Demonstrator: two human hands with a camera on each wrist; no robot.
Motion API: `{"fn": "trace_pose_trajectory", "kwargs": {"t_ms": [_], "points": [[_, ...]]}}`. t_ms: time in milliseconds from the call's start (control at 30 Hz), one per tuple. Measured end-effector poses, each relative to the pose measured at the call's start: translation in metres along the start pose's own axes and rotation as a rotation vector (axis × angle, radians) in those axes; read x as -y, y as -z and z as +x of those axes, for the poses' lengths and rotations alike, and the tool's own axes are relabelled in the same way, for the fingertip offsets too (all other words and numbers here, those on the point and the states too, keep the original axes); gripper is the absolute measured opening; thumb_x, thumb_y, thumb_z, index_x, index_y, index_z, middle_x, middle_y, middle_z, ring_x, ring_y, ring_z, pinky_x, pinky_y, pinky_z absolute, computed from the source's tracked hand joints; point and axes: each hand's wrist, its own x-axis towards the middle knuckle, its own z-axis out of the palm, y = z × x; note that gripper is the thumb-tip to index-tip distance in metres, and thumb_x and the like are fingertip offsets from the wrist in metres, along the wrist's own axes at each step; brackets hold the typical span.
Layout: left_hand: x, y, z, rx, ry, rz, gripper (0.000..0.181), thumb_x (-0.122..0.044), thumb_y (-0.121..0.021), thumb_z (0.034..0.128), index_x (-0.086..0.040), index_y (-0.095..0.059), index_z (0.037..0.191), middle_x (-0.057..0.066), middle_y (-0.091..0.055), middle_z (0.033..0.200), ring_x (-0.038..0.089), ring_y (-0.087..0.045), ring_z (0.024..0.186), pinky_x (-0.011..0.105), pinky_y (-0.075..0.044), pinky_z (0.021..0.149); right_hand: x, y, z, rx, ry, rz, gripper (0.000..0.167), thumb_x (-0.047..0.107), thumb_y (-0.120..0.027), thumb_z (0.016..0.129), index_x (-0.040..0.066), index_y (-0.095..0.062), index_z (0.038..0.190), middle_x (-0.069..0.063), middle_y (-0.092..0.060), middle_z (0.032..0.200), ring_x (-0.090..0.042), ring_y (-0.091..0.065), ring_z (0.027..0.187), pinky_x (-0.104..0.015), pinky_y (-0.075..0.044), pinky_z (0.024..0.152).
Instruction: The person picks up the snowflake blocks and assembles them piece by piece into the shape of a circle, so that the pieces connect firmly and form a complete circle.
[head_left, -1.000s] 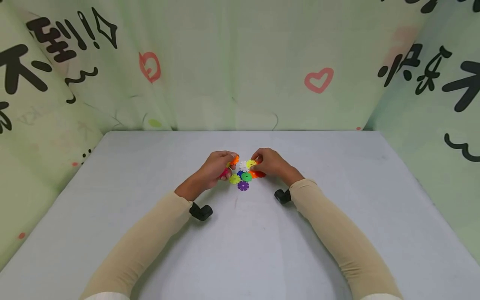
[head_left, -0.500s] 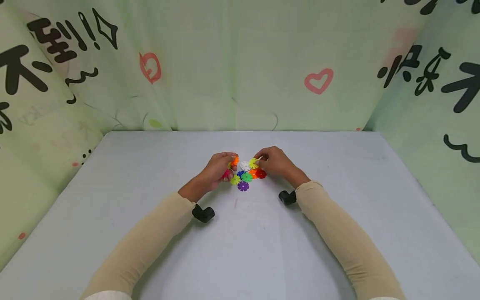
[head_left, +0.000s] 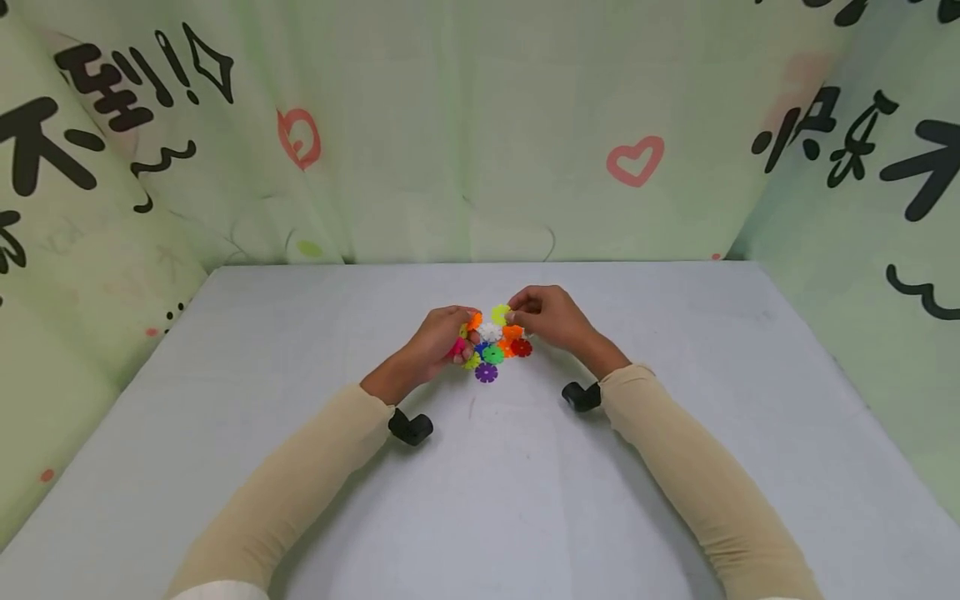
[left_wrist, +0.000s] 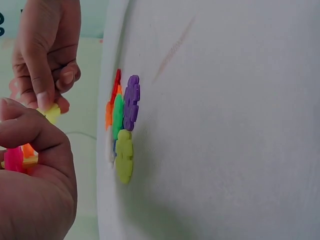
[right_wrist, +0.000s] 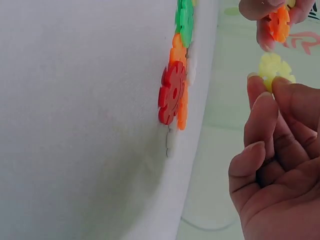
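I see the left hand [head_left: 435, 337] holding a pink-orange cluster [left_wrist: 14, 159], seemingly joined, though partly hidden from me; the right hand [head_left: 553, 317] pinches an unattached yellow disc [right_wrist: 274, 69]; other discs [head_left: 492, 354] lie unused on the surface [head_left: 480, 492].

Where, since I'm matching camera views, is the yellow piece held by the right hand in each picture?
Head: yellow piece near the centre, in the right hand.
Left wrist: toward the left edge, mid-height, partly hidden.
Right wrist: upper right, between fingertip and thumb.
Shared landmark: green piece on the table.
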Motion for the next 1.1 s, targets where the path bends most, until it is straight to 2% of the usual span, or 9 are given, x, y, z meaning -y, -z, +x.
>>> {"fn": "trace_pose_trajectory", "kwargs": {"t_ms": [167,300,567,700,933,1100], "points": [[0.001,-0.002,0.0,0.034,-0.009,-0.015,0.033,-0.024,-0.037,0.1063,-0.006,-0.047,0.133,0.009,-0.054,0.082,0.014,-0.045,0.053,0.018,-0.04,0.048,0.0,0.0,-0.003,0.013,0.037,0.038,0.017,0.013,-0.065,0.094,0.002,-0.065,0.106,-0.015,-0.069,0.096,-0.029,-0.063,0.077,-0.044,-0.053,0.078],[0.002,-0.003,0.0,0.047,-0.01,0.002,0.035,-0.025,-0.038,0.1063,-0.006,-0.046,0.134,0.008,-0.055,0.081,0.013,-0.045,0.053,0.018,-0.041,0.049,0.0,-0.003,-0.004,0.018,0.041,0.046,0.017,0.015,-0.066,0.094,0.002,-0.065,0.105,-0.016,-0.069,0.096,-0.027,-0.063,0.077,-0.044,-0.053,0.077],[0.0,-0.004,-0.003,0.05,-0.023,0.02,0.038,-0.025,-0.038,0.1062,-0.005,-0.044,0.137,0.009,-0.055,0.081,0.013,-0.045,0.053,0.018,-0.042,0.05,0.006,-0.007,-0.005,0.02,0.06,0.03,0.012,0.013,-0.067,0.093,0.003,-0.067,0.1,-0.014,-0.07,0.094,-0.023,-0.064,0.075,-0.036,-0.055,0.073],[0.001,0.0,-0.004,0.043,-0.036,0.039,0.038,-0.023,-0.039,0.1059,-0.001,-0.047,0.136,0.009,-0.054,0.078,0.013,-0.044,0.051,0.019,-0.043,0.049,0.007,-0.008,-0.006,0.05,0.069,0.052,0.012,0.012,-0.069,0.092,0.002,-0.068,0.098,-0.013,-0.072,0.092,-0.022,-0.066,0.075,-0.032,-0.055,0.071],[0.002,0.001,-0.006,0.06,-0.058,0.071,0.038,-0.023,-0.039,0.1058,0.001,-0.05,0.133,0.008,-0.053,0.076,0.013,-0.042,0.051,0.018,-0.04,0.048,0.009,-0.011,-0.008,0.064,0.075,0.079,0.011,0.012,-0.069,0.091,0.002,-0.07,0.095,-0.013,-0.072,0.091,-0.022,-0.067,0.074,-0.031,-0.055,0.07],[0.002,-0.001,-0.007,0.075,-0.063,0.057,0.036,-0.024,-0.037,0.1064,-0.001,-0.048,0.132,0.007,-0.053,0.078,0.014,-0.045,0.054,0.019,-0.042,0.049,0.011,-0.011,-0.009,0.062,0.074,0.037,0.012,0.013,-0.068,0.092,0.002,-0.069,0.098,-0.011,-0.072,0.093,-0.021,-0.067,0.076,-0.03,-0.055,0.072]]}}
